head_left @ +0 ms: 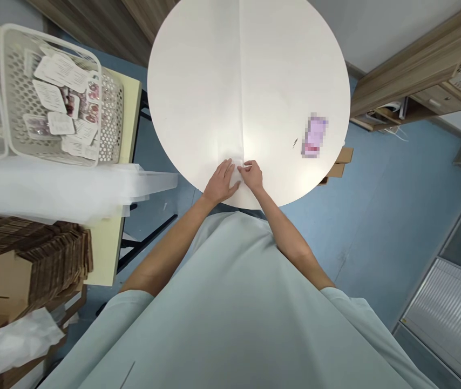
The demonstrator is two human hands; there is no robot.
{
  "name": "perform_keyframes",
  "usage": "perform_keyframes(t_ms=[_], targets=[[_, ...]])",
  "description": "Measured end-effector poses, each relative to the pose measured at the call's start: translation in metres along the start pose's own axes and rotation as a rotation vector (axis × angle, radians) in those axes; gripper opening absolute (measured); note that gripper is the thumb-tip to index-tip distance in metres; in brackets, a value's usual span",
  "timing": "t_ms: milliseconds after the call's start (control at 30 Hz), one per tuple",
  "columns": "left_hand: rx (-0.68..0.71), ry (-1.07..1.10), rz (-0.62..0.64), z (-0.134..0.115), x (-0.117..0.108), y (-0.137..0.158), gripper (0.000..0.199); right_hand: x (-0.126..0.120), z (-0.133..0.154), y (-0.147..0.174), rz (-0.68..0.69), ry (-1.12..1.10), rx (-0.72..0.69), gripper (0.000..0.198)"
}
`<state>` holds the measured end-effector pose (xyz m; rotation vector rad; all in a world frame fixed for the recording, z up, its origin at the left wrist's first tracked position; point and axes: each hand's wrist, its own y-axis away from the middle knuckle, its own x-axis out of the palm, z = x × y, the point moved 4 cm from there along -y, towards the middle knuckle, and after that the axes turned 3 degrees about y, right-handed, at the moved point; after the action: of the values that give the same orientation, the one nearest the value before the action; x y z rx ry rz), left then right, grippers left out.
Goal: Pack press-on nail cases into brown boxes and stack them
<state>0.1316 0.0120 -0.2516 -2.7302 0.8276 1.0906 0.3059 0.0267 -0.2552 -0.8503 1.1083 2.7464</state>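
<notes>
My left grip (219, 185) is open, fingers spread and palm down, resting on the near end of a long, thin, translucent whitish plastic strip (227, 81); my right grip (252, 175) is closed, thumb and fingertips drawn together on the strip's right edge, just beside my left; the strip lies along the smooth white round table (182, 97), running from the far edge to the near edge where both my wrists cross over; nearer the table's right edge lies a blurred lilac-pink rectangular object (314, 132), with a small dark mark (295, 143) just left of it; to my left, well apart, stands a pale yellow straight-edged table (103, 256), carrying a white perforated plastic basket (111, 116) of small labelled packs (61, 123) near its far right corner; translucent whitish sheets (52, 186) overhang its right edge, and flattened brown cardboard boxes (58, 265) are stacked towards its near edge
</notes>
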Motion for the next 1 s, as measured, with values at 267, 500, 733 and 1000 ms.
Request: perform_keyframes(t_ms=[267,500,733,1000], targets=[[-0.053,-0.141,0.139,-0.006,0.001,-0.004,0.076,-0.007,-0.01,0.0,0.096,-0.01,0.009,0.022],[-0.08,-0.073,0.14,-0.012,-0.009,-0.006,0.073,-0.034,0.008,0.03,0.101,0.516,-0.577,0.062],[-0.214,0.101,0.132,-0.007,-0.032,-0.015,0.051,-0.034,0.009,0.028,0.219,0.577,-0.662,0.053],[-0.536,0.349,-0.06,0.009,-0.044,-0.02,0.042,-0.029,0.018,0.002,0.186,0.395,-0.457,0.035]])
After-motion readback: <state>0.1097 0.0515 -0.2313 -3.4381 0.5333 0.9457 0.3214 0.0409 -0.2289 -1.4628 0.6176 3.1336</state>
